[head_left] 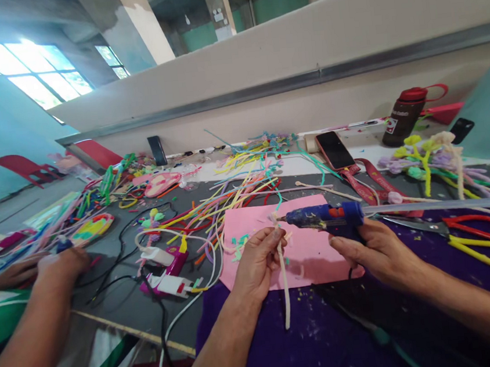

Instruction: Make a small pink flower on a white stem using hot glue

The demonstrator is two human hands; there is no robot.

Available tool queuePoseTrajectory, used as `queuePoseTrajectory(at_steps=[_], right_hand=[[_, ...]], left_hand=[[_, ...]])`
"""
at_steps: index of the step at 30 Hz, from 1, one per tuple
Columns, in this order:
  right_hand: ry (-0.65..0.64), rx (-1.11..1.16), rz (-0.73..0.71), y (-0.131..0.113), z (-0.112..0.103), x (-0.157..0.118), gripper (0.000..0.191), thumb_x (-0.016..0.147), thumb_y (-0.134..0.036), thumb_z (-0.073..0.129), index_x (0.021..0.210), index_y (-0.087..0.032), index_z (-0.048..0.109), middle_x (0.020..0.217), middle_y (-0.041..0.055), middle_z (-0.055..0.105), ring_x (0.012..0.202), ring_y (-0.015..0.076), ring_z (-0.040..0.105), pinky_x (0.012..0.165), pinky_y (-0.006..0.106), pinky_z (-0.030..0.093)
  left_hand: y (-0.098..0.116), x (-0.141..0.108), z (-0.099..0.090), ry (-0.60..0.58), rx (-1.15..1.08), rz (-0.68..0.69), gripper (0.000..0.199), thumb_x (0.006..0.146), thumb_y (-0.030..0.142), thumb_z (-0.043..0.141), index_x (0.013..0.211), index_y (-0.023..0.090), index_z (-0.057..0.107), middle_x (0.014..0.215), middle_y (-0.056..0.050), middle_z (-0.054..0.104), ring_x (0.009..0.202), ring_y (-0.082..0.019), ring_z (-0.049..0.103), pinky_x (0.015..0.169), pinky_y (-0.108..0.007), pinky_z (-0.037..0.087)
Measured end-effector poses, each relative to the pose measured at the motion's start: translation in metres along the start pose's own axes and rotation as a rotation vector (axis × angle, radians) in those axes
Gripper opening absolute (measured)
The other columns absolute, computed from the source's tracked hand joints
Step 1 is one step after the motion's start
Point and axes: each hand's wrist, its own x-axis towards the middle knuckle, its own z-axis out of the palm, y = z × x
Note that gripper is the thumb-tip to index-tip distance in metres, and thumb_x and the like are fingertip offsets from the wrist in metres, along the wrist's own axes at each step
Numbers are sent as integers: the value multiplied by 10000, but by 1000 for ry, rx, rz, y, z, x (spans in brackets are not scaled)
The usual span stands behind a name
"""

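My left hand (259, 262) pinches a cream fuzzy stem (286, 296) upright over a pink sheet (315, 264); the stem's lower end hangs below the fingers. Wrapped round the handle of a blue glue gun (325, 217) is my right hand (372, 246). The gun points left, its nozzle at or very near the stem's pale top (275, 217). A long clear glue stick (440, 205) sticks out of the gun's back. Small green scraps (239, 246) lie on the sheet, left of the stem.
Red-and-yellow scissors (446, 227) lie at right on purple cloth (288, 342). Behind are a phone (335, 150), a bottle (402, 117) and fuzzy flowers (424, 161). Loose stems (238, 199) and a power strip (171, 273) with cables sit left, beside another person's hands (61, 267).
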Motion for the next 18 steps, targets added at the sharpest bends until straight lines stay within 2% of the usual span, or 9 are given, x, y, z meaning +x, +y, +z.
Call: queuePoseTrajectory(at_steps=[4,12,18], right_hand=[[12,0,5,0,0,0,241,841,-391,517,706,-194,487,627,-10,516,516,118,508,462,215,440],[-6,-35,-12,0,0,1,200,849,-386,506,828,-188,522,643,-10,517,528,124,501,470,221,426],[-41,-24,-10,2,2,0,214,860,-392,491,830,-180,511,696,-6,529,534,114,527,477,218,458]], left_hand=[[0,0,0,-21,-13,-2,201,638,295,738,703,133,637,591,22,594,399,-12,444,350,-128,252],[0,-1,0,-24,-23,10,165,664,270,724,711,131,649,588,18,594,409,-10,456,352,-113,266],[-1,0,-1,-22,-40,5,177,668,276,724,729,129,647,606,17,595,415,-11,464,351,-109,269]])
